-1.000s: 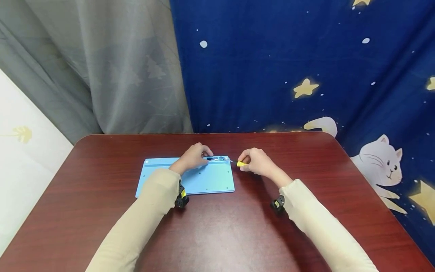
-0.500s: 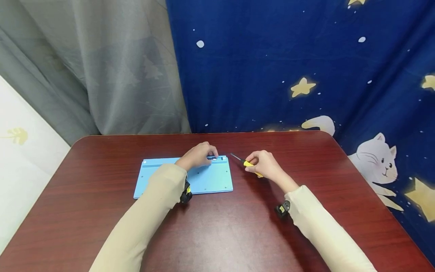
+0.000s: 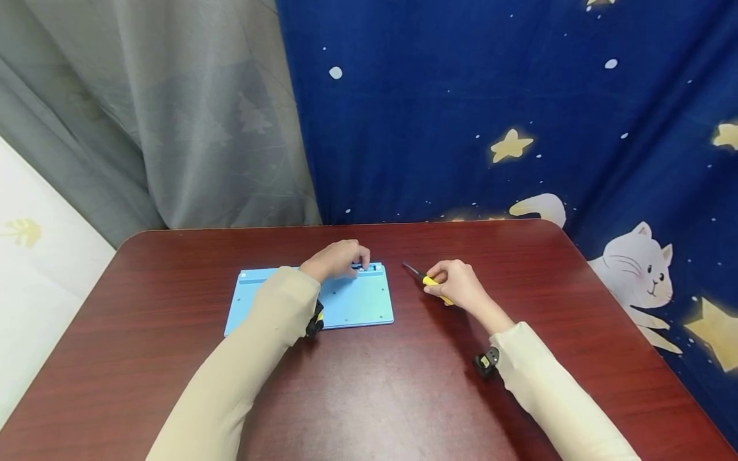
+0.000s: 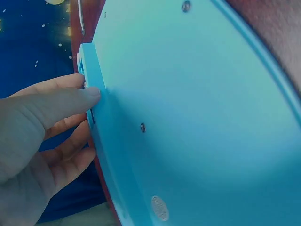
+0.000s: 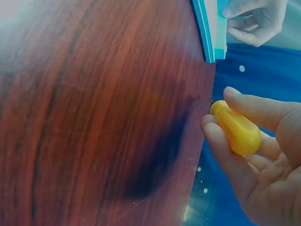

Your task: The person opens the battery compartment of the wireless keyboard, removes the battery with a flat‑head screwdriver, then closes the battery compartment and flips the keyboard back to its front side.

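A light blue keyboard (image 3: 360,304) lies underside up on the table, with small screws and a raised ridge along its far edge. My left hand (image 3: 340,258) is at an open compartment (image 3: 373,268) in that ridge. In the left wrist view, the thumb (image 4: 89,95) presses on the ridge while the fingers curl over its far side, gripping it; the fingers and ridge hide most of the compartment. To the right of the keyboard, my right hand (image 3: 463,286) holds a screwdriver (image 5: 239,129) by its yellow handle, the dark shaft pointing up and left, apart from the keyboard.
The reddish-brown wooden table (image 3: 392,397) ends at a straight far edge close behind the keyboard. Behind it hang a grey curtain (image 3: 196,128) and a blue curtain (image 3: 415,115) with stars. Each wrist wears a small black camera (image 3: 486,363).
The right hand has drawn the screwdriver away from the keyboard's right end, toward the right and nearer to me. The left hand has shifted slightly right along the ridge, its fingers more curled.
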`<state>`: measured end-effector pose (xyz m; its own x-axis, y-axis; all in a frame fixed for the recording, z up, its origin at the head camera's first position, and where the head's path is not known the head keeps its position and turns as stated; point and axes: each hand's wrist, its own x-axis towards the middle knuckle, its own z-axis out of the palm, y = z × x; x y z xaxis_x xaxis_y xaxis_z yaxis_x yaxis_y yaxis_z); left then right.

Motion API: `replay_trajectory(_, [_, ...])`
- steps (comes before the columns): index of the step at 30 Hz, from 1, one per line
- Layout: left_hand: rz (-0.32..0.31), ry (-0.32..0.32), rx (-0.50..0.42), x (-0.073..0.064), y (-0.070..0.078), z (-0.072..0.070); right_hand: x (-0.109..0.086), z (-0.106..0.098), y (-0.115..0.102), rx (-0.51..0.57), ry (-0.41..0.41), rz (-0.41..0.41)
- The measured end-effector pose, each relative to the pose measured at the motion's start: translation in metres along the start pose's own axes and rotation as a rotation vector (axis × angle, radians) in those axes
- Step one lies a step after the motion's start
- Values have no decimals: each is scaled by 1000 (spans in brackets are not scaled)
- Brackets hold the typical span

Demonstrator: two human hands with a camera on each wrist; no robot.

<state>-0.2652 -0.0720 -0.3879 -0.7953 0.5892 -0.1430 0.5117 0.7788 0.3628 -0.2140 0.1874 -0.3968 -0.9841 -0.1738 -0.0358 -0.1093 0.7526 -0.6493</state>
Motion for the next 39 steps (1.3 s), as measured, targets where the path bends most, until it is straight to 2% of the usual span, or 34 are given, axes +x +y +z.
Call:
replay_trajectory(5, [28,-39,127,6,4,1,-2,0,3,-4,15,28])
replay_trajectory(11, [54,-49,231,10,7,2,-6,0,6,-26,55,70])
replay_trajectory(18, [19,-123,320,13,15,-1,-9,1,10,-27,74,113])
replay_trajectory(27, [-23,-150,339,14,19,1,-12,3,13,-120,43,160])
replay_trajectory(32, [-13,-139,345,13,19,1,-13,5,13,-173,28,215])
replay_trajectory(39, [6,-104,312,11,17,3,-16,7,15,-162,10,229])
